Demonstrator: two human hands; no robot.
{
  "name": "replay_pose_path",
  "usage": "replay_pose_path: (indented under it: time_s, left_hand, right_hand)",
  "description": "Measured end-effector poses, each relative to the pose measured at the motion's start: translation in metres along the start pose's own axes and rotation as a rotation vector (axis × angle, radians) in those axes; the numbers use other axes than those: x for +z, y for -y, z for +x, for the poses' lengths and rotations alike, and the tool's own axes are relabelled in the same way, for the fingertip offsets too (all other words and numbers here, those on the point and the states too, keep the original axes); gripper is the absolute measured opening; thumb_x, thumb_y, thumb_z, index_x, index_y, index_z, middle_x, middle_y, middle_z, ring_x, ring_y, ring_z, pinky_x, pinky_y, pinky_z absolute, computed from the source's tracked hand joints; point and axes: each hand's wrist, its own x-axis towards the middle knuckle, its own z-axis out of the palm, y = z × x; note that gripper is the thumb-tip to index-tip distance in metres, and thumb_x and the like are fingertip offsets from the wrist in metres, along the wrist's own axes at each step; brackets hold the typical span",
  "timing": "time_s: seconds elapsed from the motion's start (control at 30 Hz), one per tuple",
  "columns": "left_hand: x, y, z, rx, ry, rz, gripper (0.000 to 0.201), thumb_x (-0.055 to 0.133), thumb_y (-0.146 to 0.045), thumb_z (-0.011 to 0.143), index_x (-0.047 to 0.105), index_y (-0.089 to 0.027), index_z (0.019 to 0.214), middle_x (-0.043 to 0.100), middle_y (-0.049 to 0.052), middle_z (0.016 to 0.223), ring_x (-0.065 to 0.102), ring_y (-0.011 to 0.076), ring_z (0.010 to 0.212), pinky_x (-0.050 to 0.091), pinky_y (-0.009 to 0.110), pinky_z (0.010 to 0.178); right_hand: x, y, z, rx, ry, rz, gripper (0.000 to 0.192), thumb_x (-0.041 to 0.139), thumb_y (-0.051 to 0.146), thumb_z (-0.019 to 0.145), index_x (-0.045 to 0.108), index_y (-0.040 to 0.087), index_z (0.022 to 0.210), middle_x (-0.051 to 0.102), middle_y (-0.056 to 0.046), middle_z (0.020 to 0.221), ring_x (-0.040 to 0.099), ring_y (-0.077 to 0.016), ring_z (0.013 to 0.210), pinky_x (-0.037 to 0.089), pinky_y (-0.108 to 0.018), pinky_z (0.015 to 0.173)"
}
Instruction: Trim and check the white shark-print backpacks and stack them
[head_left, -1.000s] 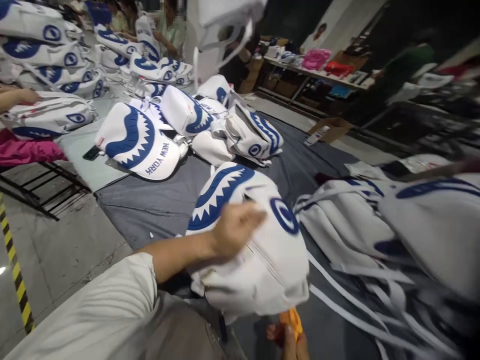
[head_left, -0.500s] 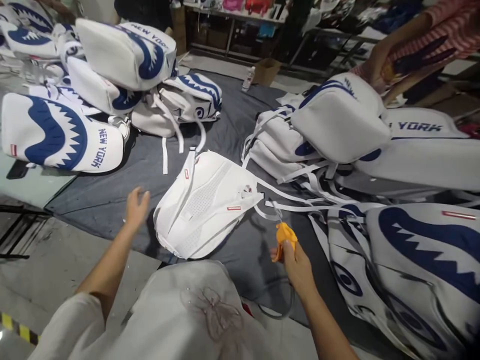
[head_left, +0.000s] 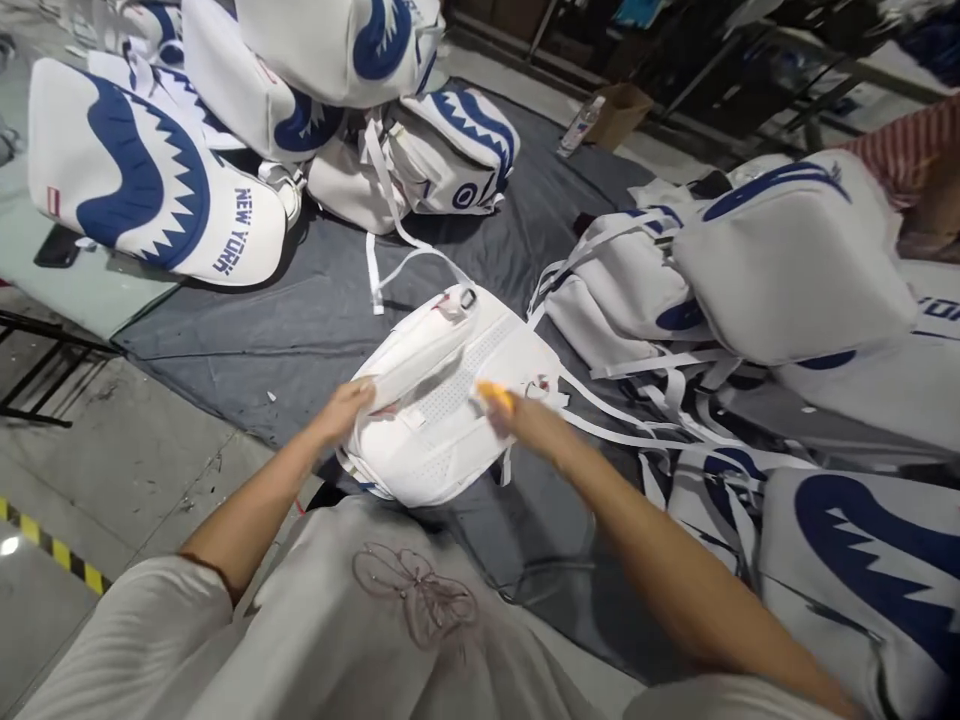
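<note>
1. White backpack (head_left: 405, 475) is lying back panel up on the grey-clothed surface (head_left: 255, 330), near side, right in front of the person.
2. L hand (head_left: 348, 408) is gripping the pack's L side, by the near end of the shoulder strap (head_left: 420, 362); can't tell if fingers are catching strap, edge or both.
3. R hand (head_left: 517, 415) is gripping an orange tool (head_left: 491, 393) above the pack's R half, near the mesh panel (head_left: 459, 388). Motion blur is hiding the tip; can't tell if it's touching.
4. For doing this well, prob. best: L hand keeping the pack steady & fabric flat; R hand keeping the tip clear of L fingers & off the mesh, b/c a snag would prob. be showing on white.
5. Vs. 0.5 s ago: L hand is now holding the pack instead of hanging free to its L; R hand + tool are now sitting over the pack, not over bare cloth to its R. View is shifting too, so can't tell how far the pack itself is moving.
6. Nearby, a "NEW YORK" backpack (head_left: 142, 190) is lying far L; more packs (head_left: 795, 260) are piling up R.
</note>
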Motion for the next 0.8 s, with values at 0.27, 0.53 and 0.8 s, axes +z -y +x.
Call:
replay_pose_path:
  time_s: [0.27, 0.53, 0.8]
  left_hand:
    - [-0.009, -0.008, 0.04, -0.487, -0.093, -0.053, 0.044, 0.031, -0.036, 0.104, 0.053, -0.009, 0.13, 0.075, 0.018, 0.088, 0.073, 0.023, 0.07, 0.059, 0.033, 0.064]
    - [0.059, -0.016, -0.012, 0.263, -0.088, 0.946, 0.064, 0.056, -0.036, 0.095, 0.035, -0.028, 0.156, 0.021, 0.012, 0.168, 0.017, 0.0376, 0.154, 0.019, 0.061, 0.121]
    - [0.133, 0.036, -0.024, 0.16, 0.249, 0.771, 0.059, 0.072, -0.025, 0.081, 0.06, -0.022, 0.138, 0.054, 0.017, 0.147, 0.05, 0.04, 0.134, 0.037, 0.058, 0.113]
  right_hand:
    - [-0.012, 0.027, -0.008, -0.113, 0.104, 0.084, 0.061, 0.036, 0.065, 0.096, 0.069, 0.016, 0.112, 0.069, -0.008, 0.076, 0.063, -0.0217, 0.071, 0.048, -0.03, 0.067]
    - [-0.071, 0.024, 0.009, 0.188, 0.274, -0.185, 0.065, 0.03, 0.064, 0.099, 0.061, 0.013, 0.124, 0.07, -0.015, 0.092, 0.06, -0.0197, 0.065, 0.045, -0.031, 0.065]
    - [-0.09, -0.031, -0.047, 0.265, 0.256, -0.069, 0.049, 0.051, 0.062, 0.091, 0.069, 0.018, 0.098, 0.053, -0.003, 0.046, 0.049, -0.0188, 0.04, 0.043, -0.033, 0.051]
